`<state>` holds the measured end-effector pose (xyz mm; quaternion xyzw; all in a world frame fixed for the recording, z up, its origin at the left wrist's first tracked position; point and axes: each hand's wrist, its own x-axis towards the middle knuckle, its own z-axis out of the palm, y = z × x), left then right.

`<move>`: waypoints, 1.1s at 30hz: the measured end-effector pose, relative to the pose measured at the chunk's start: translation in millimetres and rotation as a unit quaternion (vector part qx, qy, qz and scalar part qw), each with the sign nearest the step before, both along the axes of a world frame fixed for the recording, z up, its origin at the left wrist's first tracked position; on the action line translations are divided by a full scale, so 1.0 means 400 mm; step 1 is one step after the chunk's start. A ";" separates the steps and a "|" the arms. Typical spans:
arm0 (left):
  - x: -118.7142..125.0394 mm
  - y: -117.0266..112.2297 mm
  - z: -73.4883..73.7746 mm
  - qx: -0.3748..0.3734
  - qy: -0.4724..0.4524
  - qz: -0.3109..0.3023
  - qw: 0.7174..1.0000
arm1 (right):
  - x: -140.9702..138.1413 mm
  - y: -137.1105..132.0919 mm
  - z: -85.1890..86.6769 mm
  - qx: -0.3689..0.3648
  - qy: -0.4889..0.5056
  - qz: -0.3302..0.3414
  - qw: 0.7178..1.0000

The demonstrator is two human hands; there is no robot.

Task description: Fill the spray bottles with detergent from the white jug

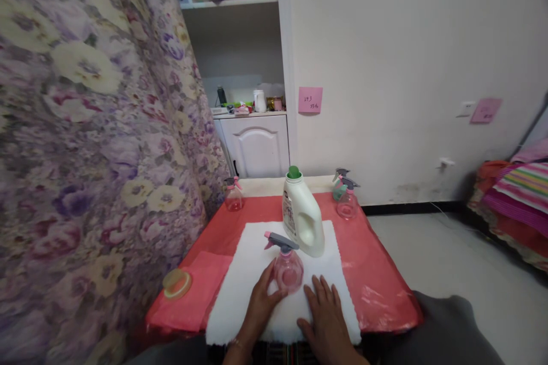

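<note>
A small pink spray bottle (287, 266) with a grey trigger head stands on a white towel (248, 274). My left hand (260, 301) curls round its left side, thumb against the bottle. My right hand (326, 312) lies flat on the towel just right of the bottle, fingers stretched out, holding nothing. Behind the bottle stands a white detergent jug (303, 215) with a green cap.
The towel lies on a small table under a red plastic cover (377, 262). Two more pink spray bottles (234, 195) (346, 201) stand at the back corners. A round lid (177, 283) lies at the left edge. A floral curtain (85, 125) hangs left; a white wall (385, 57) stands behind.
</note>
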<state>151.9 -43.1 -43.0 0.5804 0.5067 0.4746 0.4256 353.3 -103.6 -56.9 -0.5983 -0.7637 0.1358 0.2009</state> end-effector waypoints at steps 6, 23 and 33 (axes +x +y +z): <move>0.002 0.000 0.006 0.005 -0.010 -0.003 1.000 | 0.000 0.000 -0.002 0.009 -0.001 0.006 1.000; -0.001 0.000 0.000 0.007 -0.013 -0.013 1.000 | 0.001 0.001 -0.005 0.000 -0.009 0.006 1.000; 0.000 0.002 0.001 0.001 -0.004 -0.012 1.000 | -0.001 -0.003 0.010 -0.001 0.005 0.001 1.000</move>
